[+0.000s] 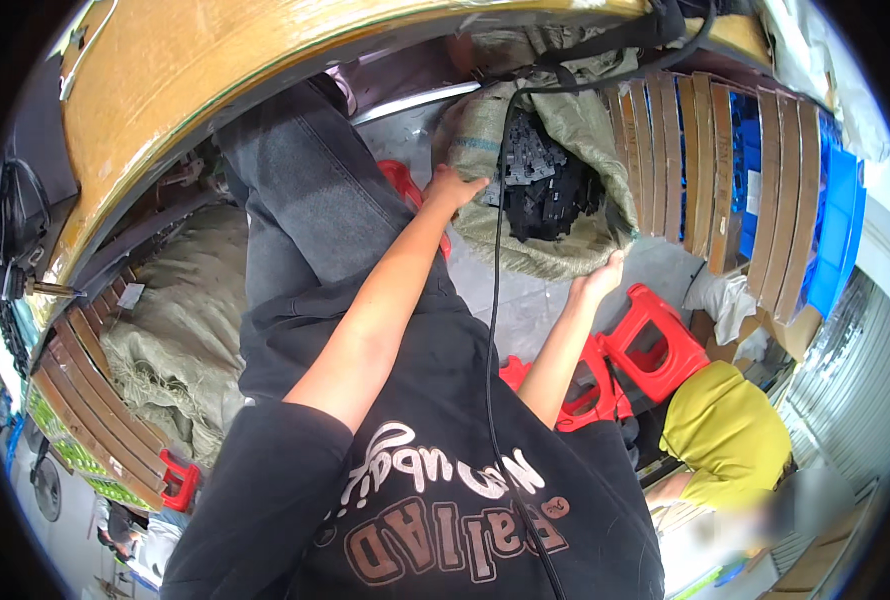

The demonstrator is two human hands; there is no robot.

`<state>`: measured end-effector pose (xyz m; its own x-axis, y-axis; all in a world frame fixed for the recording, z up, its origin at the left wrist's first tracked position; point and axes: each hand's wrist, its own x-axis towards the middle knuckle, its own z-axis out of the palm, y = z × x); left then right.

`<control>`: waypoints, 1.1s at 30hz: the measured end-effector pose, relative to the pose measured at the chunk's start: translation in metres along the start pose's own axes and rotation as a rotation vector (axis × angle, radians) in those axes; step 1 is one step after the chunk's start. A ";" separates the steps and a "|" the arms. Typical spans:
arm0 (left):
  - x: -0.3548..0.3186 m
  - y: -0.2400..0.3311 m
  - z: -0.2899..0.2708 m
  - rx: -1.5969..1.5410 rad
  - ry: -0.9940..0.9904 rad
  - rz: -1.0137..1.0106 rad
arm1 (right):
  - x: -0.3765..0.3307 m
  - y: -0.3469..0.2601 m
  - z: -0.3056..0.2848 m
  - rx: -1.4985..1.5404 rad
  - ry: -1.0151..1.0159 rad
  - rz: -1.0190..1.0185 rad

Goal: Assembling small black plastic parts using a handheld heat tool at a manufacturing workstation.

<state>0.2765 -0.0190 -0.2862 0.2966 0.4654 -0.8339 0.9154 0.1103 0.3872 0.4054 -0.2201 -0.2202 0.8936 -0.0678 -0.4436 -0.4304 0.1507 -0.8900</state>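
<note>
Visibly, left hand pinches the left rim of the woven sack, right hand its near-right rim; black plastic pieces lie between.

My left arm stretches forward, left hand gripping, thumb pointing right; my right arm reaches out, right hand gripping too.

Bright, diffuse light under fisheye distortion, with a blackened rim. The near edge of the yellow-brown wooden table bows into an arc above shadow; the co-worker's mustard-yellow fabric shirt adjoins a blurred patch and white glare.
</note>
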 end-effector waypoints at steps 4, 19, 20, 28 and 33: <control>0.044 -0.023 0.006 -0.002 -0.028 0.000 | -0.007 0.009 -0.009 -0.180 -0.057 0.043; 0.025 -0.008 -0.006 -1.523 -0.089 -0.248 | 0.072 0.028 0.107 -1.947 -0.059 -0.943; 0.017 -0.005 -0.010 -1.543 -0.259 -0.195 | 0.094 0.030 0.106 -2.038 -0.132 -0.599; -0.021 0.017 -0.029 -1.563 -0.727 0.048 | 0.229 -0.052 0.079 -1.606 -0.140 -0.771; 0.023 0.006 -0.010 -1.408 -0.359 -0.053 | 0.186 -0.033 0.071 -1.543 -0.370 -0.735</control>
<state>0.2861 0.0007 -0.2989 0.5158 0.2164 -0.8289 -0.0307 0.9716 0.2346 0.5953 -0.1682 -0.2659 0.8261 0.5566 -0.0875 0.5224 -0.8148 -0.2514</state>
